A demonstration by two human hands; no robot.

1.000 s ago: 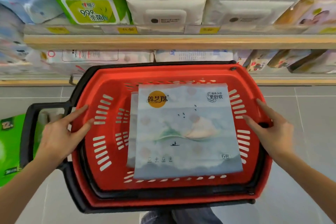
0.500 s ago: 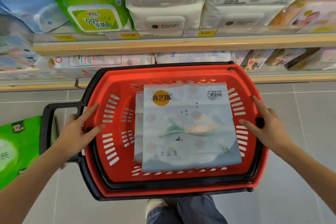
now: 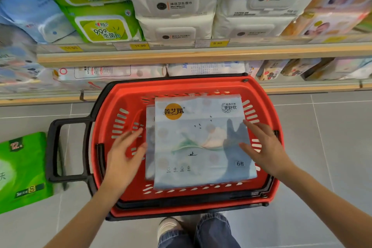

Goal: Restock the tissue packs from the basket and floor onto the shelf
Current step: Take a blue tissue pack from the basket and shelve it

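Red basket (image 3: 181, 86), black handle (image 3: 52, 147), standing on the floor (image 3: 322, 137) before the shelf (image 3: 201, 56). Contents: one pale blue tissue pack (image 3: 199, 143) lying flat, label up, stacked on a second pack (image 3: 150, 147) whose left edge shows beneath. Left hand (image 3: 124, 157): inside the basket at the top pack's left side, fingers straight and released, blurred; contact with the pack cannot be told. Right hand (image 3: 263, 147): fingers spread and straight, laid over the top pack's right edge, grasping nothing. Green pack (image 3: 22, 169): on the floor, left of the handle.
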